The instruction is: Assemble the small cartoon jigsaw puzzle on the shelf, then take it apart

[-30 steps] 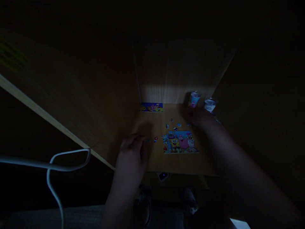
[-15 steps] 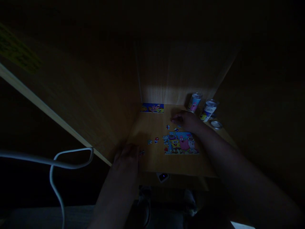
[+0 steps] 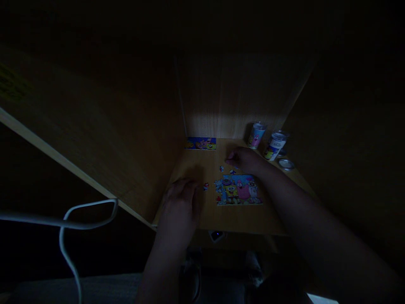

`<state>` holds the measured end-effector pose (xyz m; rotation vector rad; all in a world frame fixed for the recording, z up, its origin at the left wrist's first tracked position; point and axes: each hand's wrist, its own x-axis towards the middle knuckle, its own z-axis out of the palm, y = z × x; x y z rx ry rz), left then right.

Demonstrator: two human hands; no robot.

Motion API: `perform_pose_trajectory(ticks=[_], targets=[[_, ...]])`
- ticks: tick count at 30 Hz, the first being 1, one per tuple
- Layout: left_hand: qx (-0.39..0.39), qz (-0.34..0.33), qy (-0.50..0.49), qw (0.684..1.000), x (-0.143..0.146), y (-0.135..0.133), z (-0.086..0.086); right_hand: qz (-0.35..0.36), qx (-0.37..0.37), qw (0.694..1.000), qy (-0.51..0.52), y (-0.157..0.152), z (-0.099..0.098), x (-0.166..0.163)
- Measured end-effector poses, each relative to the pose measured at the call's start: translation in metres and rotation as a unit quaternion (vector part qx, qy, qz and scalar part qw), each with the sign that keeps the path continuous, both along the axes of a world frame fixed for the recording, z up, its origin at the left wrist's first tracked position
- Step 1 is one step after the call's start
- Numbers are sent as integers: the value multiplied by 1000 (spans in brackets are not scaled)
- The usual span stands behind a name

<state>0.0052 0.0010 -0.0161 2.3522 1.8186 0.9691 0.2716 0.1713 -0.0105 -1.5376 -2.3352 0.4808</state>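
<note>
A partly assembled cartoon jigsaw puzzle [image 3: 238, 190] lies on a small wooden desk [image 3: 234, 215] in very dim light. My left hand [image 3: 180, 202] rests at the desk's left edge, fingers curled downward beside a loose red piece [image 3: 206, 185]; what it holds, if anything, is hidden. My right hand [image 3: 242, 158] reaches over the desk just beyond the puzzle, fingers pinched together above a few loose pieces [image 3: 227, 170]. Whether a piece is in that pinch is too dark to see.
A reference picture card [image 3: 201, 143] lies at the desk's back left. Two small printed tins [image 3: 265, 140] stand at the back right, with a round lid [image 3: 285, 164] beside them. Wooden walls enclose the desk. A white cable [image 3: 68, 219] loops at the left.
My left hand has moved forward again onto the desk's left edge, covering the loose pieces there. My right hand has drawn back from the tins to the loose pieces above the puzzle.
</note>
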Motion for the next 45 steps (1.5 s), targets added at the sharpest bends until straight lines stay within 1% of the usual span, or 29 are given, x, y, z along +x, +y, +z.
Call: perform_pose_trajectory(ticks=[3, 6, 8, 10, 12, 14, 17, 21, 25, 28, 32, 35, 38, 40, 42, 45], targets=[[-16, 32, 14, 999, -11, -3, 4, -6, 0, 1000, 3, -1, 0, -1], [-39, 78, 42, 995, -29, -16, 12, -10, 3, 1000, 7, -1, -1, -1], [-48, 83, 61, 994, -43, -27, 16, -4, 5, 1000, 9, -1, -2, -1], [-67, 69, 74, 993, -55, -37, 16, 2, 4, 1000, 10, 0, -3, -1], [-86, 54, 88, 991, -59, -42, 15, 5, 2, 1000, 13, 0, -4, -1], [-104, 59, 106, 987, -55, -42, 14, 5, 3, 1000, 11, -1, -3, -1], [-141, 85, 129, 978, -41, -35, 17, 1, 5, 1000, 2, -1, -3, -1], [-169, 70, 95, 979, -26, -29, 25, 5, -3, 1000, 7, -1, -4, -2], [-187, 72, 62, 978, -25, -26, 27, 1, 5, 1000, 11, -1, -5, -2], [-223, 66, 37, 972, -25, -24, 27, -1, 12, 1000, 5, 0, -6, -2], [-260, 64, -12, 963, -25, -24, 26, 11, 20, 1000, 4, 3, -11, 0], [-272, 41, -63, 959, -26, -23, 24, 16, 27, 999, 16, 5, -15, 1], [-264, 2, -125, 956, -26, -21, 20, 14, 38, 999, 25, 4, -15, 0], [-244, -19, -195, 950, -21, -17, 16, 10, 48, 998, 42, 2, -12, -1], [-226, -38, -294, 928, -13, -14, 12, 13, 60, 995, 78, -1, -9, -4], [-223, -61, -447, 864, 2, -9, 5, 41, 56, 984, 165, -9, -4, -11]])
